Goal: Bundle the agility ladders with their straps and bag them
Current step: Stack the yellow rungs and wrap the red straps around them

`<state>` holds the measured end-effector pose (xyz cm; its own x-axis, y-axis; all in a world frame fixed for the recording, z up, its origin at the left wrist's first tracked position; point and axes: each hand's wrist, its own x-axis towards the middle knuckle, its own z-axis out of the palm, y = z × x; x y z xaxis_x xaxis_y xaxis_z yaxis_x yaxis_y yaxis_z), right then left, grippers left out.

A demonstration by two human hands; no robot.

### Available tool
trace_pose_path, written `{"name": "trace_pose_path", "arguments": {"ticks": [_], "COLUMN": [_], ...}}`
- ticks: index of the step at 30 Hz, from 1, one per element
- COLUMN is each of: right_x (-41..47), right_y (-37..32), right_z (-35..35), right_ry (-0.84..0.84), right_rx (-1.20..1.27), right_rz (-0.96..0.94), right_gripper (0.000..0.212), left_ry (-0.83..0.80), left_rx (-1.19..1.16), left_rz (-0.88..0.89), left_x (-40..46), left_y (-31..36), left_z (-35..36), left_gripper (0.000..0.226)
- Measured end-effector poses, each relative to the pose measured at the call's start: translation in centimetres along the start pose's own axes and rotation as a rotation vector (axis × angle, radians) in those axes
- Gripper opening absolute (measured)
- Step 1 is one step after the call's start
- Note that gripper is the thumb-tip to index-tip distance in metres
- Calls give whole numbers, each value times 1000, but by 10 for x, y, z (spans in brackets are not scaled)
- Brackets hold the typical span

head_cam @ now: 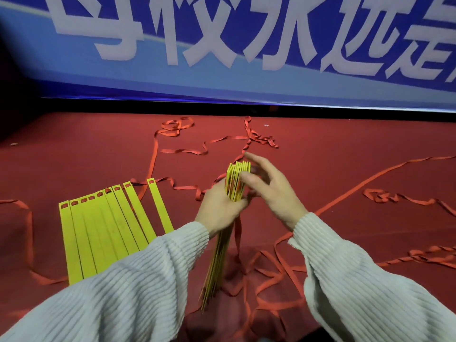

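A stack of yellow ladder rungs (236, 180) stands on edge in the middle of the red floor, its lower end near my lap. My left hand (218, 208) grips the stack from the left, fingers curled round its upper part. My right hand (270, 191) is at the stack's top right, fingers spread and loosely bent, touching the rung ends. A second set of yellow rungs (103, 230) lies flat and fanned out on the left, a red strap threaded through the slots at their ends. Loose red strap (187, 190) trails from both sets.
Red straps (249, 138) lie tangled across the red carpet (345, 149) ahead, to the right (399, 199) and near my lap. A blue banner (222, 45) with white characters stands behind the carpet. No bag is in view.
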<state>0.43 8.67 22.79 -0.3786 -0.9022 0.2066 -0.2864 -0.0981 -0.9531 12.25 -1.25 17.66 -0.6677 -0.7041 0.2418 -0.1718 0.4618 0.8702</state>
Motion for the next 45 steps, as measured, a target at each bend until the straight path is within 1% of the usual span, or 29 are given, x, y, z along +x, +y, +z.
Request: {"name": "trace_pose_path", "arguments": {"ticks": [1, 2, 3, 5, 7, 8, 9, 10, 12, 13, 16, 18, 20, 22, 23, 24, 26, 29, 30, 31, 33, 35, 36, 37, 39, 40, 41, 42, 45], "right_x": [0, 1, 1, -1, -5, -7, -8, -8, -6, -5, -4, -6, -8, -10, -10, -10, -7, 2, 4, 5, 5, -1, -4, -7, -10, -11, -9, -7, -3], "right_y": [-4, -5, -3, 4, 14, 18, 22, 25, 27, 26, 23, 20, 21, 25, 26, 27, 29, 28, 27, 22, 10, -4, -8, -11, -2, 3, 5, 3, -8], "right_z": [0, 1, 1, 3, 10, 15, 20, 24, 28, 28, 18, 11, 9, 15, 20, 26, 30, 18, 11, 5, -1, 3, 8, 14, 25, 28, 29, 28, 23], "right_ry": [57, 88, 78, -46, -233, -293, -320, -320, -292, -279, -261, -276, -297, -283, -277, -268, -278, -411, -393, -321, -122, -39, -59, -108, -166, -135, -93, -49, 59], "right_rx": [54, 80, 94, 48, -154, -262, -338, -374, -448, -473, -338, -256, -271, -284, -313, -375, -503, -607, -589, -526, -300, -91, -53, -95, -397, -559, -652, -676, -583], "right_rz": [-7, -4, 11, 81, 150, 161, 165, 168, 140, 114, 109, 145, 145, 148, 143, 133, 130, 186, 175, 157, 85, 16, -3, -14, -22, -29, -48, -88, -228], "right_gripper": [49, 51, 59, 79, 103, 109, 108, 97, 57, 43, 29, 27, 25, 21, 20, 23, 40, 54, 56, 54, 57, 68, 67, 61, 44, 39, 36, 34, 27], "left_ry": [70, 132, 185, 274, 316, 312, 304, 296, 262, 220, -70, -175, -157, -114, -61, 4, 97, 113, 109, 101, 27, -88, -163, -227, -274, -283, -284, -275, -187], "left_rx": [-2, -5, -29, -110, -181, -223, -263, -303, -370, -387, -309, -233, -210, -266, -296, -315, -327, -399, -405, -392, -326, -222, -143, -65, 72, 97, 96, 102, 76], "left_rz": [11, 12, 12, 1, 3, -1, -13, -28, -46, -54, -65, -57, -43, -50, -59, -64, -72, -119, -142, -159, -182, -224, -233, -225, -174, -172, -188, -190, -87], "left_x": [2, 5, 6, 9, 7, 5, 4, 2, 1, 0, -2, -5, -4, -4, -4, -3, -3, -2, -1, 0, 0, -2, -5, -7, -10, -9, -4, -1, -3], "left_y": [6, 11, 17, 28, 40, 45, 50, 55, 59, 60, 54, 50, 48, 51, 53, 54, 54, 46, 43, 39, 25, 8, 0, -10, -26, -40, -55, -58, -13], "left_z": [-5, -11, -17, -31, -42, -44, -44, -42, -39, -39, -45, -47, -47, -45, -43, -40, -36, -35, -36, -37, -36, -31, -27, -23, -13, -6, 0, 2, -6], "left_gripper": [18, 22, 27, 38, 58, 64, 64, 60, 55, 56, 58, 45, 41, 49, 48, 41, 29, 32, 34, 37, 37, 20, 18, 26, 23, 22, 24, 25, 18]}}
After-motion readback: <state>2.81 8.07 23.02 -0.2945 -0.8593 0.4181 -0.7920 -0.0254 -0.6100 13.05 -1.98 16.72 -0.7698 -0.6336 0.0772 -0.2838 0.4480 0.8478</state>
